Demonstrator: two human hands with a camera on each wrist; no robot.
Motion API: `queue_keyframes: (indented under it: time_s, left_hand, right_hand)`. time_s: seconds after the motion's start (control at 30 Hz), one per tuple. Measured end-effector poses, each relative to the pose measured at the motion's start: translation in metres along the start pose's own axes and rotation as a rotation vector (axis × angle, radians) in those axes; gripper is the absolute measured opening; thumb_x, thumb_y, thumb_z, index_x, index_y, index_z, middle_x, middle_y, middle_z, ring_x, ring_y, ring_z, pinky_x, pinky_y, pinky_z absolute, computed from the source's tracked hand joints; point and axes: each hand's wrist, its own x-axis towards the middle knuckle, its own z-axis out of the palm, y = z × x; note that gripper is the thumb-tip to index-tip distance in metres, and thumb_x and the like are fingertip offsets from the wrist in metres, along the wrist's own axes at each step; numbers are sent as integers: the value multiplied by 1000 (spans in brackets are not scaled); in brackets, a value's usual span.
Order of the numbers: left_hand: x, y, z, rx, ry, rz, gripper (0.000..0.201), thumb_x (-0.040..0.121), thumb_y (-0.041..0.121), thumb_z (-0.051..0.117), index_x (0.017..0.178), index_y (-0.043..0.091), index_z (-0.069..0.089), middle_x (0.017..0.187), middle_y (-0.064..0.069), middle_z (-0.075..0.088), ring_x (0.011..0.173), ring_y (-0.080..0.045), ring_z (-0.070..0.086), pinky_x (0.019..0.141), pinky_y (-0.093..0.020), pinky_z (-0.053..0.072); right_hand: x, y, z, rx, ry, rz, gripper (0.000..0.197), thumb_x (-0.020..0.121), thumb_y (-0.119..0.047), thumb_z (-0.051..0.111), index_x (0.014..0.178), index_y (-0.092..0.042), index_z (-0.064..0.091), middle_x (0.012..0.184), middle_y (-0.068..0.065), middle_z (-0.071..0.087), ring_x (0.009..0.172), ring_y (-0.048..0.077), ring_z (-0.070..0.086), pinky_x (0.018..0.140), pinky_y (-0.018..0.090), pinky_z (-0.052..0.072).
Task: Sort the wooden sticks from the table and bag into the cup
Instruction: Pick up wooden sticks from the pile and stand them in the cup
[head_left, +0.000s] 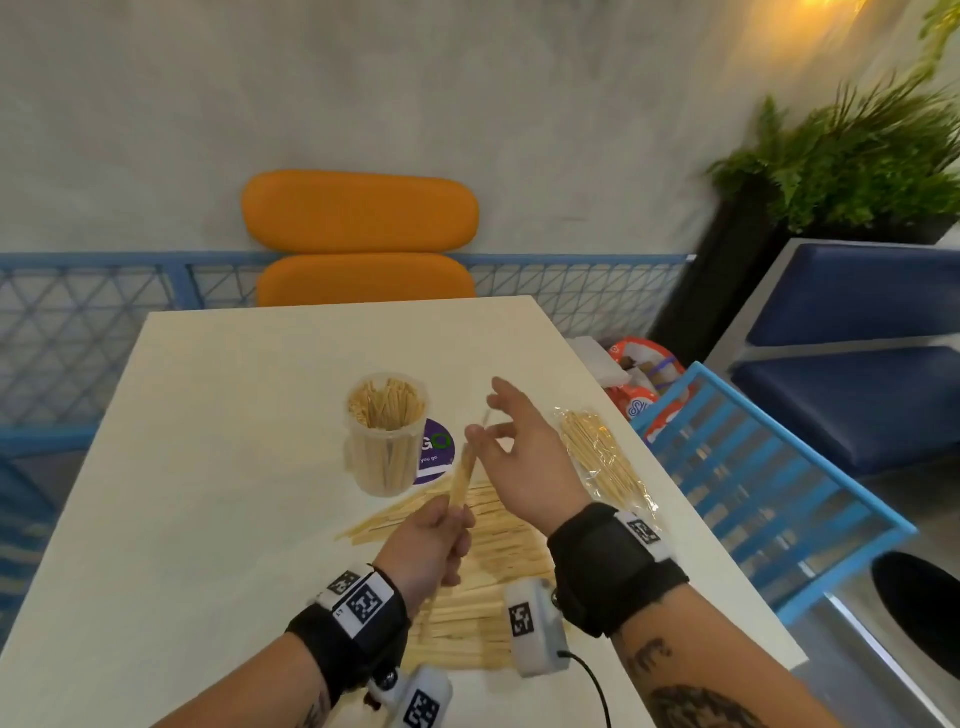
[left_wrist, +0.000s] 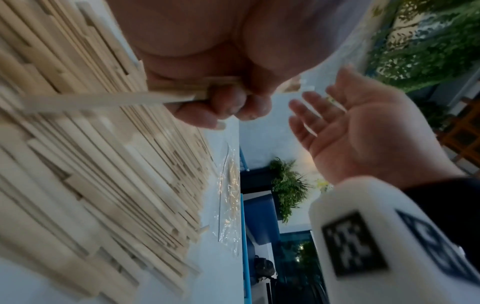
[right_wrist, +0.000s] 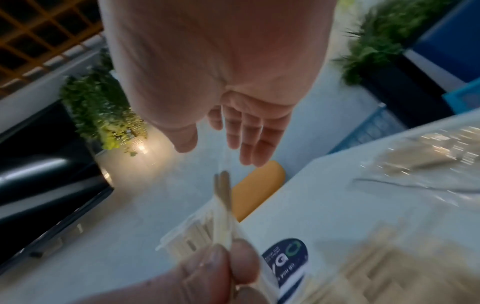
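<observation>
A clear plastic cup packed with upright wooden sticks stands mid-table. My left hand grips a small bundle of sticks tilted up toward the cup. My right hand hovers just right of the bundle's top with fingers spread and relaxed, holding nothing; its palm shows in the left wrist view. A wide pile of loose sticks lies on the table beneath both wrists. A clear bag of thinner sticks lies to the right.
A purple round sticker sits beside the cup. The white table's right edge borders a blue slatted chair. An orange chair stands behind the table. Potted plants and a colourful packet are at right.
</observation>
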Motion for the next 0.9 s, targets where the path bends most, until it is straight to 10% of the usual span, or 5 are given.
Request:
queue_keyframes:
  time_s: [0.5,0.7,0.9]
  left_hand:
    - [4,19,-8,14,-5,156,28,108,17,36,83,11,48,63,2,47,53,-11,37,55,-28,35]
    - [6,24,-8,-5,-5,162,19,106,9,37,92,7,50,61,4,46,52,-10,36,52,-26,31]
    - [11,39,-14,-222,208,241,22,107,17,38,96,15,57,66,1,48,57,-13,43,55,-23,38]
  right_hand:
    - [3,2,20,58,-152,-116,35,102,-24,48,135,-30,59,127,-12,65,113,1,61,97,31,53]
    - [-2,7,20,-49,-253,-138,33,104,-26,46,134,-30,61,123,-6,67,104,5,63,85,4,43]
    - [-5,22,20,184,-262,-8,25,105,-31,48,127,-35,56,112,-17,67,106,-6,60,96,20,47]
